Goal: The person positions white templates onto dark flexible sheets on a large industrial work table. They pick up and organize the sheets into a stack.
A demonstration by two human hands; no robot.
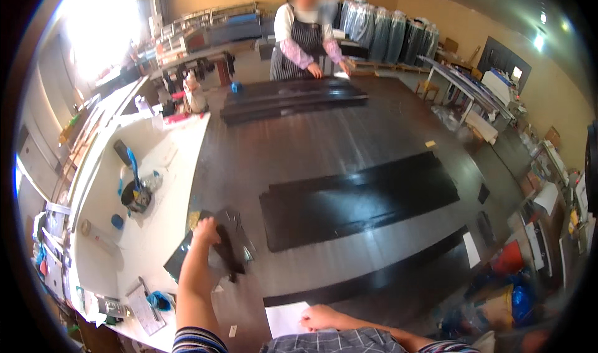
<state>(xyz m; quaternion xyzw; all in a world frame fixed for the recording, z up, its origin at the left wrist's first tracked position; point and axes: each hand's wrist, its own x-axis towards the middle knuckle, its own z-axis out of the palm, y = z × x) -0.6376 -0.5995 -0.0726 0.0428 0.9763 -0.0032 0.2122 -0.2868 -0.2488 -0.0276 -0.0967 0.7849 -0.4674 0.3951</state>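
Observation:
At the left side of the dark worktable (230,306), my left hand (207,230) is closed on a dark, narrow flat piece (228,251) that hangs down to the right, blurred. Thin metal-looking pieces (249,248) lie beside it. My right hand (319,317) is curled at the right edge of a white sheet of paper (286,319) at the near edge; its fingertips are mostly hidden. Just beyond the paper runs a long black strip (386,269). Farther off lies a wide stack of black sheets (361,200).
A white side table (168,160) on the left bears a dark pot (136,196) with a blue-handled tool, and a notepad (146,309). Across the worktable a person in a striped apron (308,42) touches more black sheets (293,98). Clutter, including a red container (507,258), stands at right.

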